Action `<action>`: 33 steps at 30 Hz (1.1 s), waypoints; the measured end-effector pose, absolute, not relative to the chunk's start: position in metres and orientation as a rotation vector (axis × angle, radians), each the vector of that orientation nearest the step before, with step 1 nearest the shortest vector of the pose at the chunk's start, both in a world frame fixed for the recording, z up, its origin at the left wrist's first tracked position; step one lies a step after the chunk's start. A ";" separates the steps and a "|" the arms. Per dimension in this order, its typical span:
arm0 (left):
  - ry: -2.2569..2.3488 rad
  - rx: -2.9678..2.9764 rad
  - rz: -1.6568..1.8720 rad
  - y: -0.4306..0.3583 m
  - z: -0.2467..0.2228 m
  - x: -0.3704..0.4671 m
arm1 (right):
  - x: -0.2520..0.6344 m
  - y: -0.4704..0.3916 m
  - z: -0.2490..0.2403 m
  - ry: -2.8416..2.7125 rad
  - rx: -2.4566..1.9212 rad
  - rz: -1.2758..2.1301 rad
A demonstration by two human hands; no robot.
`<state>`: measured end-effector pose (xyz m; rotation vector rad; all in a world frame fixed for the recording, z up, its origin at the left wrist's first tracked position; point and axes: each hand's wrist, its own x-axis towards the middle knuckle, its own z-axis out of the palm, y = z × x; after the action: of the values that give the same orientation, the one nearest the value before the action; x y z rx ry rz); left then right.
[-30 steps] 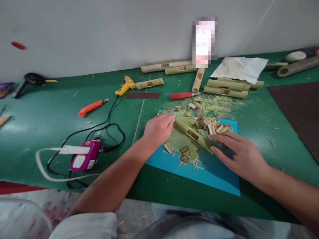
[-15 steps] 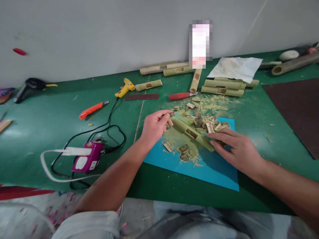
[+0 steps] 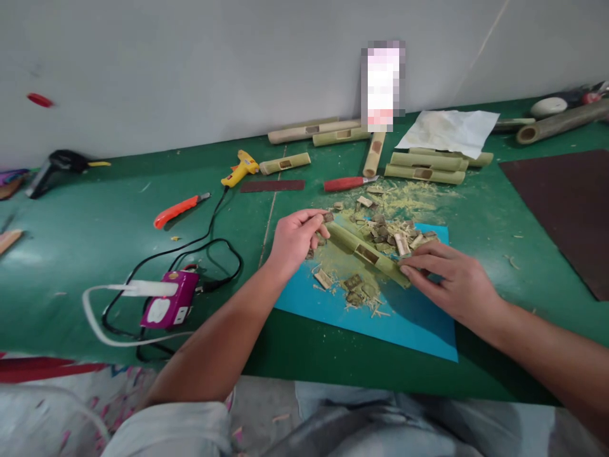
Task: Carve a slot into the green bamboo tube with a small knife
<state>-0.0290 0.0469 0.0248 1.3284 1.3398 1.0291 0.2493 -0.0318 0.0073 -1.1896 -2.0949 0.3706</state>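
A green bamboo tube (image 3: 349, 242) with a rectangular slot cut in its side lies slantwise over the blue sheet (image 3: 314, 303). My left hand (image 3: 297, 240) is closed at its far left end, pinching a small dark brown piece (image 3: 328, 217) whose kind I cannot make out. At the near right end, the thumb and fingertips of my right hand (image 3: 451, 276) close on the tube. Bamboo chips and shavings (image 3: 380, 231) are heaped just behind the tube. More chips (image 3: 353, 282) and pale dust lie in front of it.
Behind lie a red-handled knife (image 3: 347, 183), a brown strip (image 3: 272, 186), slotted bamboo tubes (image 3: 423, 172) and white paper (image 3: 447, 130). Leftward are a yellow glue gun (image 3: 240, 170), an orange cutter (image 3: 177, 211) and a purple power adapter (image 3: 171, 299) with cables. A dark sheet (image 3: 561, 209) lies right.
The fingertips of my right hand have drawn closer together at the tube's right end. My left hand and the tube stay almost in place.
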 end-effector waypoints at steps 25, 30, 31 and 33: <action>1.486 2.270 0.870 0.050 0.007 -0.036 | 0.226 -0.038 0.012 -2.387 -1.354 -0.089; 1.444 2.294 0.901 0.050 0.005 -0.035 | 0.227 -0.038 0.014 -2.411 -1.381 -0.205; 1.438 2.297 0.900 0.050 0.005 -0.035 | 0.228 -0.038 0.014 -2.409 -1.395 -0.200; 1.428 2.308 0.893 0.049 0.005 -0.035 | 0.231 -0.037 0.015 -2.394 -1.429 -0.182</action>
<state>-0.0348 0.0493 0.0052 2.3078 1.4285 0.8932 0.2314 -0.0370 0.0148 -1.4288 -2.3944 -0.1818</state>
